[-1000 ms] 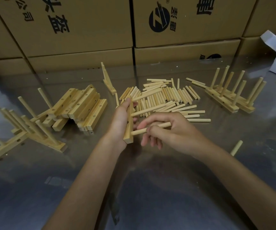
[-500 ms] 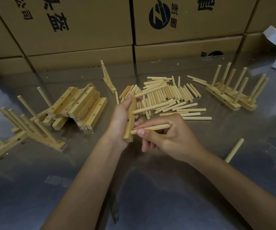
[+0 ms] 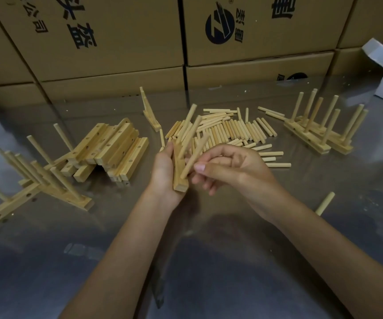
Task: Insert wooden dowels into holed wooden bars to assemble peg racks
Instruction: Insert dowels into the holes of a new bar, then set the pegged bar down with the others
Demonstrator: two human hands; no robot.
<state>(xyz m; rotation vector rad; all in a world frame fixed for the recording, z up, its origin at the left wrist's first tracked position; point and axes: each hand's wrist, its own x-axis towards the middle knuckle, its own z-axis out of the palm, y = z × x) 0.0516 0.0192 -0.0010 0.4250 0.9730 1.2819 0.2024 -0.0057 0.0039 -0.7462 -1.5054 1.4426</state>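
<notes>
**Dowel held at a holed bar above the steel table**

A holed wooden bar (image 3: 180, 174) is gripped upright in the left hand (image 3: 165, 171), with two dowels (image 3: 191, 127) seen rising from its upper part. A third dowel (image 3: 195, 157) is pinched between thumb and fingers of the right hand (image 3: 234, 169), its lower end touching the bar near the bottom. Loose dowels (image 3: 234, 130) are spread on the metal table (image 3: 209, 261) just behind the hands. A stack of bare bars (image 3: 112, 150) lies to the left, finished peg racks (image 3: 319, 132) to the right, more racks (image 3: 36, 180) at far left. Cardboard boxes (image 3: 117, 38) are stacked behind.
</notes>
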